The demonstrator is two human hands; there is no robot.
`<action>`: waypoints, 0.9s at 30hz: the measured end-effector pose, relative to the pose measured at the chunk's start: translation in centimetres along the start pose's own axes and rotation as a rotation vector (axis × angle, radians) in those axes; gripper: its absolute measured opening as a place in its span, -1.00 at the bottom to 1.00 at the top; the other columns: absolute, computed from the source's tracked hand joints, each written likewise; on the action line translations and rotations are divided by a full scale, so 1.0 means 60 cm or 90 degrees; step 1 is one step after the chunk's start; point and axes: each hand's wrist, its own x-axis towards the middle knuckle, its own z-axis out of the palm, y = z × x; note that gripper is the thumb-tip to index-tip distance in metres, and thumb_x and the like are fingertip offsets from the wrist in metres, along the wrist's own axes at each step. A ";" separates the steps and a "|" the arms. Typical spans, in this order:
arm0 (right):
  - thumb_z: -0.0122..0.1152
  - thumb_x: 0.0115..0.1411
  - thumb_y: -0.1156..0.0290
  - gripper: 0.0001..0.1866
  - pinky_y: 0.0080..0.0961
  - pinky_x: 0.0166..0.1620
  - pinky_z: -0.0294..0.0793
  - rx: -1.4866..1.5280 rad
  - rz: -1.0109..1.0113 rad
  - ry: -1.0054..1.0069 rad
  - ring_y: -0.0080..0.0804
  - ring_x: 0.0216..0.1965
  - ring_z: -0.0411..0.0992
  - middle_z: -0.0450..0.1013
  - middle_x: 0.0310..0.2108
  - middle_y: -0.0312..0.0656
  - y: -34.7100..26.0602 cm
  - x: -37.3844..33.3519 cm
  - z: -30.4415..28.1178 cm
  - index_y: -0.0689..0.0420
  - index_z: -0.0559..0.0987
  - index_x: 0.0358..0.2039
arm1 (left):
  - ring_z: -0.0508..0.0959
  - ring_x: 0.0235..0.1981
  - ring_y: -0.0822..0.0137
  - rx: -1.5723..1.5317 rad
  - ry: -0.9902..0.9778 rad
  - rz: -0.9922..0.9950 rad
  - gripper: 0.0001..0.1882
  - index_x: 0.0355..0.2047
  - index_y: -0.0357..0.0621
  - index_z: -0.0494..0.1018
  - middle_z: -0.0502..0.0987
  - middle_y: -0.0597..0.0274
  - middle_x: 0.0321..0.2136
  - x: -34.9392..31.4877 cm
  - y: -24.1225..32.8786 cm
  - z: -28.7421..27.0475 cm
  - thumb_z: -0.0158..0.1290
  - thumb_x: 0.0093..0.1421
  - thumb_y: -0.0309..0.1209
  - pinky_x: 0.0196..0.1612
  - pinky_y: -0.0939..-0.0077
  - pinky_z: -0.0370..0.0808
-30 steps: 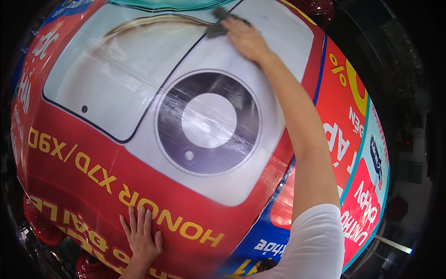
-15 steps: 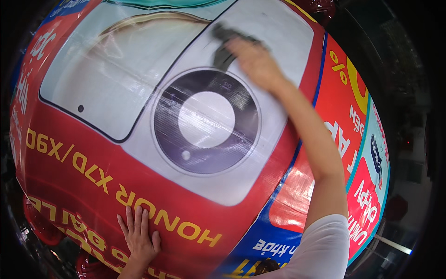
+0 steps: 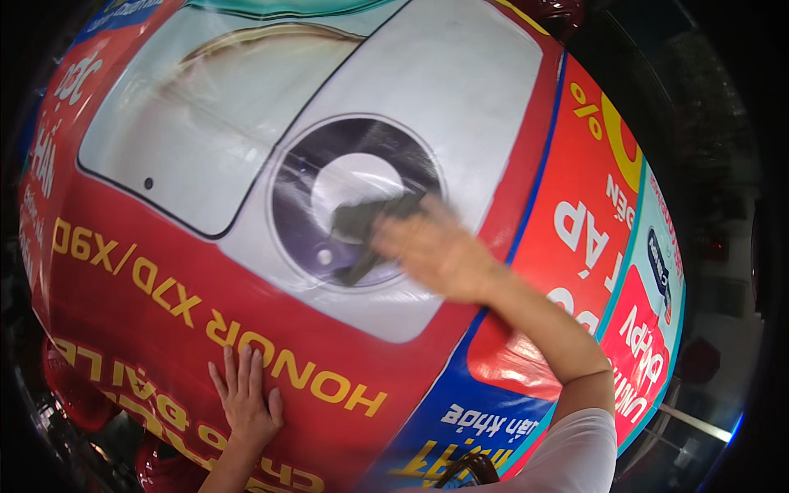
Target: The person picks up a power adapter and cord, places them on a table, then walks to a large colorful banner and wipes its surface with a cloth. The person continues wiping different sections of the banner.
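Note:
A large printed plastic sheet spreads out under both hands, mostly red and white, with pictures of phones. On its round dark camera picture lies a dark grey-green cloth, beneath my right hand. That hand is blurred by motion, its fingers pressing on the cloth. My left hand rests flat on the red band near the lower edge, fingers spread, holding nothing.
Shiny dark red carved furniture shows past the sheet's lower left edge, and another red piece at the top. A blue and red panel of the print lies under my right arm. Beyond the right edge it is dark.
My right hand has swept the cloth from the white upper area down and left onto the round dark picture. My left hand stays in place, and the view has shifted slightly.

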 end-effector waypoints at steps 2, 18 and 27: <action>-0.04 0.28 0.29 -0.53 0.05 0.34 -0.04 -0.109 0.104 0.147 -0.24 0.27 0.21 0.28 0.25 -0.18 0.139 0.027 -0.012 0.01 0.37 0.21 | -0.03 0.39 -0.10 0.010 -0.023 -0.002 -0.33 0.29 -0.24 0.14 0.14 0.02 0.32 -0.003 -0.002 -0.002 -0.10 0.18 -0.23 0.37 -0.21 -0.28; -0.02 0.24 0.44 -0.53 -0.16 0.29 0.15 0.420 0.236 0.472 0.04 0.25 0.21 0.30 0.21 0.00 -0.142 0.428 -0.028 0.03 0.42 0.19 | -0.13 0.41 -0.09 0.120 0.374 -0.199 -0.36 0.33 -0.08 0.10 0.03 0.09 0.37 0.130 -0.197 -0.089 -0.05 0.25 -0.27 0.32 -0.31 -0.27; 0.07 -0.04 0.46 -0.55 -0.04 0.31 0.02 0.065 -0.288 0.578 -0.33 0.09 0.37 0.42 0.05 -0.24 -0.272 0.769 0.028 -0.02 0.53 -0.05 | -0.25 0.42 -0.16 0.105 0.332 -0.276 -0.25 0.38 -0.06 -0.03 -0.16 0.02 0.41 0.167 -0.271 -0.051 -0.03 0.26 -0.16 0.27 -0.45 -0.36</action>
